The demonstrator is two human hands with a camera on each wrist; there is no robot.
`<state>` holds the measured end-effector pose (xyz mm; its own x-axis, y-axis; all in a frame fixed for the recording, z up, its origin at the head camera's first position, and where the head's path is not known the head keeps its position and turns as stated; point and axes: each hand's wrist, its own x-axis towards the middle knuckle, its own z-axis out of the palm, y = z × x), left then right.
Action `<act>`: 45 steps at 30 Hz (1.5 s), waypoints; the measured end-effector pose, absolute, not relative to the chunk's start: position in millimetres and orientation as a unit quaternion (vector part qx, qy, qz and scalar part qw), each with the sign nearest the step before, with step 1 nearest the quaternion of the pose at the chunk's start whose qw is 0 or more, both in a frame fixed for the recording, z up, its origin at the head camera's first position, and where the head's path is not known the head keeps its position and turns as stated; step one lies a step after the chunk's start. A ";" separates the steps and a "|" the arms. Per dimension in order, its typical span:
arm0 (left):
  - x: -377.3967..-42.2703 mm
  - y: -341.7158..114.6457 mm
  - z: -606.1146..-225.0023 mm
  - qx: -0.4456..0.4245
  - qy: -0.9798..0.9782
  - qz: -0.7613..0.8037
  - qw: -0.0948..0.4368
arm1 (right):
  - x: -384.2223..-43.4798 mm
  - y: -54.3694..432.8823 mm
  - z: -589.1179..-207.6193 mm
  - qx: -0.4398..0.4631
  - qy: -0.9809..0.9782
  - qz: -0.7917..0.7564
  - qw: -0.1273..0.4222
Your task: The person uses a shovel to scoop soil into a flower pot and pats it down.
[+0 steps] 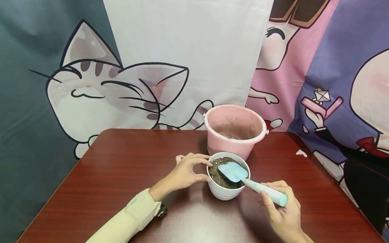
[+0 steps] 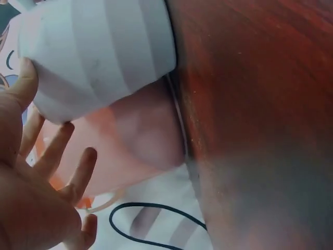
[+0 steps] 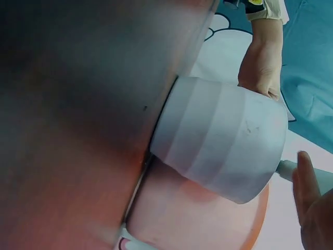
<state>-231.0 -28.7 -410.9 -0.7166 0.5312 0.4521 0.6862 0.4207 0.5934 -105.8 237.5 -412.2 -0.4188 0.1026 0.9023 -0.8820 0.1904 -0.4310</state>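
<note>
A white ribbed pot (image 1: pixel 225 194) filled with dark soil (image 1: pixel 219 175) stands on the table. My left hand (image 1: pixel 184 171) is at its left side, thumb and fingertips touching the rim; in the left wrist view its fingers (image 2: pixel 83 174) are spread and fairly straight. My right hand (image 1: pixel 284 209) grips the pale handle of a garden trowel (image 1: pixel 233 171), whose light blue blade lies over the soil inside the pot. In the right wrist view the pot (image 3: pixel 223 135) hides the blade, and only part of the trowel handle (image 3: pixel 325 179) shows beside my thumb.
A pink bucket (image 1: pixel 226 146) with dirt on its inner wall stands right behind the pot. The reddish-brown table (image 1: pixel 121 189) extends to both sides. Behind it hangs a cloth with cartoon figures (image 1: pixel 188 44). A small white scrap (image 1: pixel 301 153) lies at the right.
</note>
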 end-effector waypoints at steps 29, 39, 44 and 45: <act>-182.2 8.2 -413.7 -0.246 -0.855 -0.442 0.113 | -110.1 247.2 -403.9 0.271 -0.699 0.499 0.435; -190.6 -22.4 -397.0 -0.278 -0.816 -0.505 0.045 | -112.3 277.1 -348.6 0.254 -0.605 0.661 0.365; -192.9 -27.9 -394.8 -0.288 -0.798 -0.530 0.001 | -119.5 289.3 -323.5 0.207 -0.583 0.711 0.335; -192.9 -28.1 -394.4 -0.288 -0.798 -0.529 -0.003 | -121.9 290.6 -319.9 0.207 -0.570 0.724 0.329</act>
